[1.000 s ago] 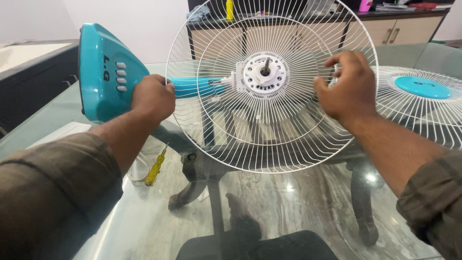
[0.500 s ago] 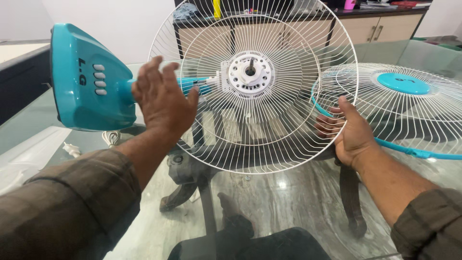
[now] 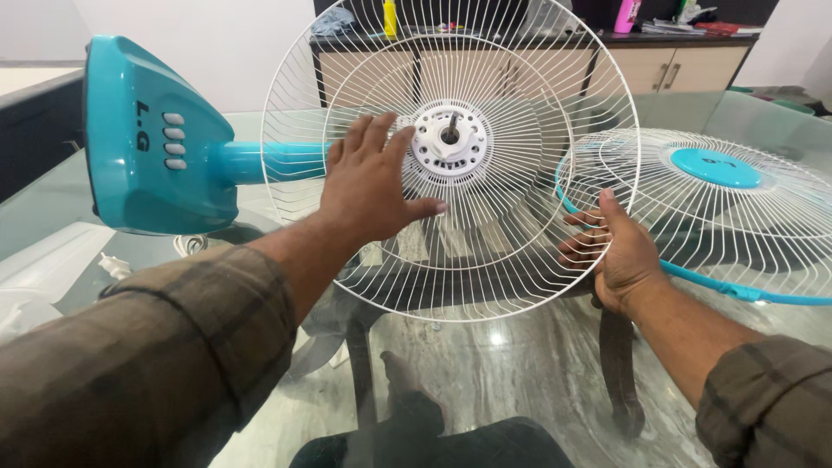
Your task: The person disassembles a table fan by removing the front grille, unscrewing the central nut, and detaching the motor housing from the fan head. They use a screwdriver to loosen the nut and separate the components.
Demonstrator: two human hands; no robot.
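Rear fan guard (image 3: pixel 520 251) | upright above glass surface (image 3: pixel 520 364), mounted on teal fan body (image 3: pixel 156 139) | left hand (image 3: pixel 368 186) fingers spread flat on wires, released | right hand (image 3: pixel 615 251) fingers grasp rim | step: steadying guard at hub (image 3: pixel 450 139) | next, judged: firm two-handed hold before any turning.

Likely a home dining room: glass table (image 3: pixel 520 364) under both hands, wooden sideboard (image 3: pixel 537 65) with bottles beyond them.
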